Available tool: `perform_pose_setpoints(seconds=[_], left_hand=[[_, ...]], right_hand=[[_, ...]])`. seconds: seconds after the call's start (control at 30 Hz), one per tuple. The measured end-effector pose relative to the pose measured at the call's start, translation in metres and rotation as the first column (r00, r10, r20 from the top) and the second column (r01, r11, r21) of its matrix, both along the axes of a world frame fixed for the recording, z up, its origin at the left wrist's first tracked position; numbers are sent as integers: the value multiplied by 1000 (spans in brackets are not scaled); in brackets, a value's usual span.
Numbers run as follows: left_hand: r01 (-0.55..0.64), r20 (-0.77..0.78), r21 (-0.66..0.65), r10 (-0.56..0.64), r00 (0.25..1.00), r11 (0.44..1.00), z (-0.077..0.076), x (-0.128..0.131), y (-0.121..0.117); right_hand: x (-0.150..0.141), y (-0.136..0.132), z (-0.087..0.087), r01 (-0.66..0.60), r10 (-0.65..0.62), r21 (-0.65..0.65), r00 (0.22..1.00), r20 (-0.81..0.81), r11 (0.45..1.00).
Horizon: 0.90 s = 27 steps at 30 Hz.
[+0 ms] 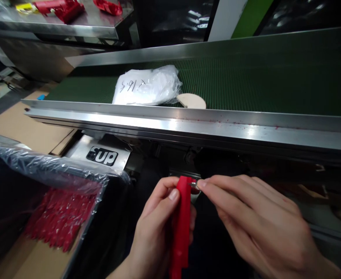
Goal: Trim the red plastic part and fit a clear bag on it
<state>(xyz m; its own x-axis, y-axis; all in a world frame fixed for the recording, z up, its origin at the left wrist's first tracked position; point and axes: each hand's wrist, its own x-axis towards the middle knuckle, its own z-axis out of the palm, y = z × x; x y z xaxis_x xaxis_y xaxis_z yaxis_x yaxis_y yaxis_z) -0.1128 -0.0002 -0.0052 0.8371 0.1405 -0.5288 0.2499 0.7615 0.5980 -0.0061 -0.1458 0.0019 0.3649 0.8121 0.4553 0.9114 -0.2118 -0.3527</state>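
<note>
My left hand (155, 228) is closed round a long red plastic piece (181, 228), held upright below the conveyor's metal rail. My right hand (260, 224) pinches a small silvery metal part (195, 186) at the red piece's top end, thumb and forefinger pressed together. Both hands are close together, low in the middle of the view.
A green conveyor belt (246, 81) with a steel rail (188, 124) carries a white plastic bag (147, 87) marked with handwriting and a round beige disc (192, 101). A bin lined with clear plastic (51, 170) at lower left holds several red pieces (60, 217). Red items lie on a metal table (71, 23) at the back left.
</note>
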Motion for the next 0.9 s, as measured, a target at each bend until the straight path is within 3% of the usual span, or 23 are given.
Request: perform_pose_setpoints(seconds=[0.5, 0.67, 0.9], left_hand=[[-91, 28, -2, 91, 995, 996, 1, 11, 11], [-166, 115, 0, 165, 980, 986, 3, 19, 13], [-147, 96, 20, 145, 985, 989, -2, 23, 18]], right_hand=[[-22, -3, -5, -58, 62, -107, 998, 32, 993], [-29, -4, -8, -65, 68, -101, 997, 29, 993], [-37, -2, -7, -45, 50, -80, 997, 58, 996]])
